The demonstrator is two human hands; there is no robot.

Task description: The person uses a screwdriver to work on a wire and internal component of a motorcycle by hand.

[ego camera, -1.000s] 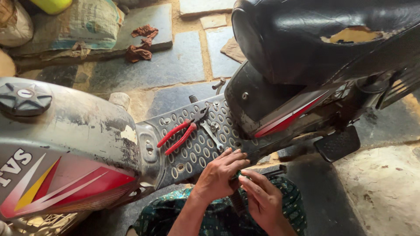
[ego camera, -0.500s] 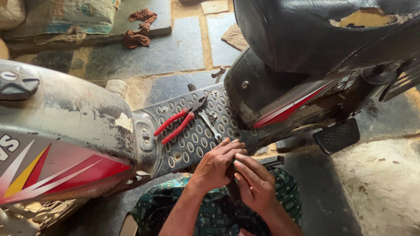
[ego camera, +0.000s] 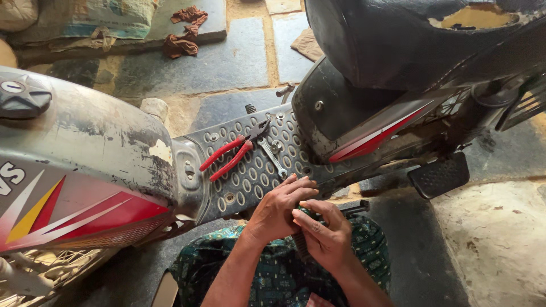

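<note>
Hands: left hand [ego camera: 280,206] and right hand [ego camera: 324,234] pressed together low centre, pinching something small (hidden).
Tools: red-handled pliers [ego camera: 230,153], spanner [ego camera: 273,157] lie unused on footboard [ego camera: 250,190].

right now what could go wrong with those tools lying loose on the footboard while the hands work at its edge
The red-handled pliers and the spanner lie loose on the sloped footboard; a knock might slide them off. The left hand and right hand are crowded together at the board's edge, so fingers could get pinched. What they grip is hidden.
</note>
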